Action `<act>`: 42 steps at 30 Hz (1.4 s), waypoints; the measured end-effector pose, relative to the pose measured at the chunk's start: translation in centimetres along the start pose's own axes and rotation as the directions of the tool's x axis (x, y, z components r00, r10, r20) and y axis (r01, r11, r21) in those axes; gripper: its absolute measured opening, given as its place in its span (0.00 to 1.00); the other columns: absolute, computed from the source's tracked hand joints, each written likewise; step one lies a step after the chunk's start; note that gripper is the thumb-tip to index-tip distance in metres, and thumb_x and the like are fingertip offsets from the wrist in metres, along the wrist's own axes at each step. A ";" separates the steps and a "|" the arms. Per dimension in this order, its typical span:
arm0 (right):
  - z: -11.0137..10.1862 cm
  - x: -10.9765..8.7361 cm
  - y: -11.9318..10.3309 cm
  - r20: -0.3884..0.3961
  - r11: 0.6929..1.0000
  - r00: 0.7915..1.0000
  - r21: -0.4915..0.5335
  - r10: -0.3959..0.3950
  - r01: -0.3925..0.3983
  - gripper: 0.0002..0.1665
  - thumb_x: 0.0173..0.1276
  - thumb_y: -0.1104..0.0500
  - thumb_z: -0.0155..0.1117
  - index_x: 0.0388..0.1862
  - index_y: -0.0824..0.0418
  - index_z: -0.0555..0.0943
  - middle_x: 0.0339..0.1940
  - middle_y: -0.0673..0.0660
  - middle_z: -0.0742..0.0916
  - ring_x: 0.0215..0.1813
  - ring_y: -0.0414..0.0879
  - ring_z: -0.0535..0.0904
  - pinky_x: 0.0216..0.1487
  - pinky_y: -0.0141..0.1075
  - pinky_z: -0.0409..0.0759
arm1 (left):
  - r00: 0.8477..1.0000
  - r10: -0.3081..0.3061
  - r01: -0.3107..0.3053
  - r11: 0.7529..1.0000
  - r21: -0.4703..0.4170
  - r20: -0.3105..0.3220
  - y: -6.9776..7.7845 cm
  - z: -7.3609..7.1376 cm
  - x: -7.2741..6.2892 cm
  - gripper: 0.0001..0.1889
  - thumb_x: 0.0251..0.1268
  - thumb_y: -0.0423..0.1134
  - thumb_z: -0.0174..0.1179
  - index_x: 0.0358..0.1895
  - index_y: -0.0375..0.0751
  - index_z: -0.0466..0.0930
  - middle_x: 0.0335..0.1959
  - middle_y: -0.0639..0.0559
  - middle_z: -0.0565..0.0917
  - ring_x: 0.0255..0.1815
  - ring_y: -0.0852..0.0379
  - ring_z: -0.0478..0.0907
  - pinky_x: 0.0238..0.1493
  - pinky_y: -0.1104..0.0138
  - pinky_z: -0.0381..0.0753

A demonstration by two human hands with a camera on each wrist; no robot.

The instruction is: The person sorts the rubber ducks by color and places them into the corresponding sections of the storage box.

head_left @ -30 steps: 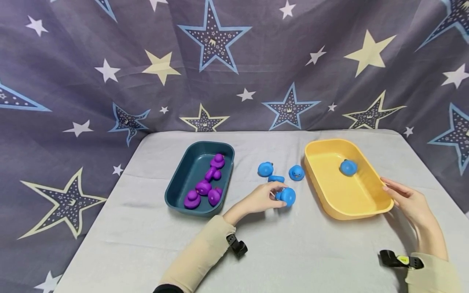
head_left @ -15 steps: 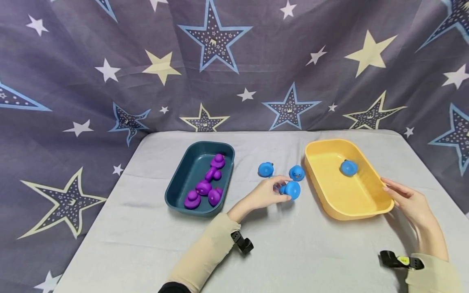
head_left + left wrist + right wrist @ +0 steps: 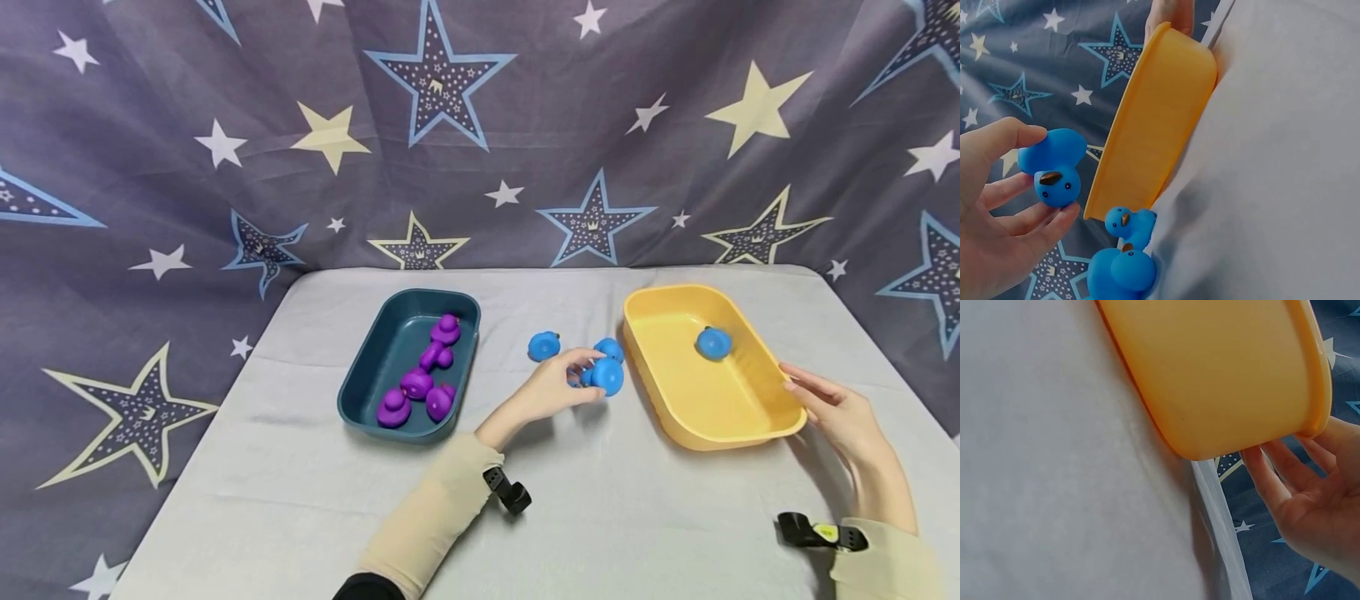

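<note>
My left hand (image 3: 558, 387) pinches a blue rubber duck (image 3: 1057, 165) between thumb and fingers, held above the table between the two tubs. Just behind it in the head view stands another blue duck (image 3: 611, 347), beside the yellow tub (image 3: 678, 429). A further blue duck (image 3: 543, 346) lies to the left, beyond the hand. One more blue duck (image 3: 1124, 275) shows low in the left wrist view. My right hand (image 3: 847, 421) touches the yellow tub's right end with fairly straight fingers (image 3: 1266, 478) at its rim and outer wall. Inside that tub lies one blue duck (image 3: 713, 342).
To the left, a dark teal tub (image 3: 360, 367) holds several purple rubber ducks (image 3: 416, 383). A white cloth (image 3: 600, 517) covers the table. Behind it hangs a grey curtain (image 3: 502, 233) printed with stars.
My left hand has moved right and slightly away with the blue duck, towards the yellow tub, and now partly covers the duck behind. The right hand and both tubs stay in place.
</note>
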State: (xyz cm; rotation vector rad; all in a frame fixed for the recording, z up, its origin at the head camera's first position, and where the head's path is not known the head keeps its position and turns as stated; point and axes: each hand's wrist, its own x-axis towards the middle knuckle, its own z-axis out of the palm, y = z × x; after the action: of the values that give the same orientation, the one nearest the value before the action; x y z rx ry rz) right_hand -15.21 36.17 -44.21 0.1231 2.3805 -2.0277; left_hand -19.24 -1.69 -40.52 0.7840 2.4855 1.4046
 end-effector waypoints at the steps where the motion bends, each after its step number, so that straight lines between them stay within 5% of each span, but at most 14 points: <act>1: 0.0 0.0 0.0 -0.001 1.000 1.000 -0.005 -0.002 0.002 0.19 0.62 0.59 0.58 0.52 0.45 0.77 0.35 0.25 0.79 0.37 0.19 0.72 0.33 0.16 0.71 | 1.000 -0.003 0.003 1.000 -0.003 -0.002 0.1 0.0 0.1 0.26 0.51 0.40 0.62 0.57 0.44 0.70 0.46 0.48 0.76 0.43 0.61 0.72 0.44 0.74 0.71; 16: 0.0 -0.1 -0.2 0.009 0.999 1.000 -0.036 -0.007 0.007 0.20 0.63 0.59 0.57 0.54 0.46 0.75 0.36 0.24 0.78 0.38 0.18 0.72 0.34 0.16 0.70 | 0.998 0.036 -0.038 0.998 -0.040 -0.047 1.2 1.0 2.0 0.25 0.51 0.38 0.63 0.56 0.42 0.71 0.45 0.47 0.77 0.41 0.63 0.73 0.43 0.76 0.71; 33: 0.0 -0.2 -0.2 0.030 0.998 1.000 0.065 0.001 -0.003 0.18 0.62 0.60 0.57 0.50 0.45 0.78 0.36 0.28 0.79 0.38 0.20 0.74 0.34 0.17 0.72 | 0.997 0.045 -0.042 0.998 0.043 -0.066 2.4 1.4 3.8 0.26 0.52 0.40 0.63 0.57 0.43 0.69 0.50 0.51 0.75 0.42 0.63 0.72 0.44 0.77 0.70; 42: -0.1 -0.1 -0.1 0.027 1.000 1.000 -0.009 -0.014 0.014 0.19 0.63 0.59 0.57 0.53 0.45 0.76 0.36 0.26 0.79 0.38 0.19 0.72 0.34 0.16 0.71 | 0.995 0.054 -0.048 0.996 0.071 -0.085 2.6 1.9 4.9 0.26 0.52 0.38 0.63 0.57 0.41 0.69 0.50 0.49 0.76 0.43 0.61 0.73 0.45 0.77 0.69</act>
State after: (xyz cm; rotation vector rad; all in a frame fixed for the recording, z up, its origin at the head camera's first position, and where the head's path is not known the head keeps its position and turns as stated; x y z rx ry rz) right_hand -15.10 36.21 -44.08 0.0787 2.3820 -2.0108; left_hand -21.69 3.36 -38.92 0.8220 2.6097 1.4051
